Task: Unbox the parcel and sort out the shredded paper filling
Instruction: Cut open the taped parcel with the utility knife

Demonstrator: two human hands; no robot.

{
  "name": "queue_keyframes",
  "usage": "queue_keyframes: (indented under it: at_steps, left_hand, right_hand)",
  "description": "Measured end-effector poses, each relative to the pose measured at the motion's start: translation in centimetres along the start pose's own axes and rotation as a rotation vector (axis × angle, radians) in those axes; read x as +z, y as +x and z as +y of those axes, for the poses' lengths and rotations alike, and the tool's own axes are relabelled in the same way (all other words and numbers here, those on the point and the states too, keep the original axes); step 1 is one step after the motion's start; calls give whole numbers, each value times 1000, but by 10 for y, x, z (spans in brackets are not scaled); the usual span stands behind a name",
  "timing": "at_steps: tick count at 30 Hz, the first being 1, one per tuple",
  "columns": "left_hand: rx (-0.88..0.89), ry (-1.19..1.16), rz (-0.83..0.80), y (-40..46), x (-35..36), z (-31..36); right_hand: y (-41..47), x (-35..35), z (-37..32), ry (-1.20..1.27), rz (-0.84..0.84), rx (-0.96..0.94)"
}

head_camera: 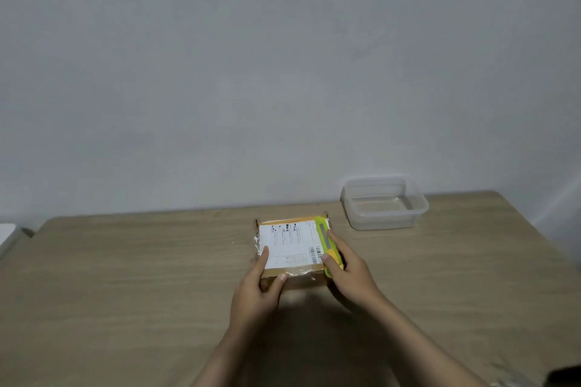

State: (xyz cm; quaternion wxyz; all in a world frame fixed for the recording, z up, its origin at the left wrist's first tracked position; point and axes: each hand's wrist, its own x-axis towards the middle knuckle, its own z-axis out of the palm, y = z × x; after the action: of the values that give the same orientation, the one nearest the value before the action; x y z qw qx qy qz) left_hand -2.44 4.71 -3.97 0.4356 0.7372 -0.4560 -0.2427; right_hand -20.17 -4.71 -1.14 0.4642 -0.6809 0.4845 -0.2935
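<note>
Gripping the near left corner of the taped brown cardboard parcel (290, 248) on the wooden table (125, 276), the left hand (261, 289) curls around it. The right hand (349, 273) clasps a yellow-green utility knife (327, 245) along its right edge.

Label (290, 243) print illegible

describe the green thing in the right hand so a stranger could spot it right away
On the light wooden table, find the small taped cardboard parcel with a white shipping label at the centre. Along its right edge, gripped by the right hand, lies a lime-green plastic utility knife, the only brightly coloured item there.
</note>
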Motion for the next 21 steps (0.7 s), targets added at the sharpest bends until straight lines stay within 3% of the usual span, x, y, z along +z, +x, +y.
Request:
queue_keyframes:
  at_steps: [8,14,15,17,21]
  left_hand:
    - [143,-10,-13,-16,-2,11]
    - [121,-60,-1,-18,-13,18]
    - [109,-24,-16,-20,-13,17]
    - [30,128,13,-109,28,36]
    - [-16,257,72,-110,25,43]
  right_hand:
    - [-40,-19,-6,44,56,-18]
    - [-40,-29,-19,-47,14,-64]
    - [-36,-34,-14,-47,15,-41]
    - [-114,-85,18,-82,-35,8]
    - [-117,-88,24,5,40,48]
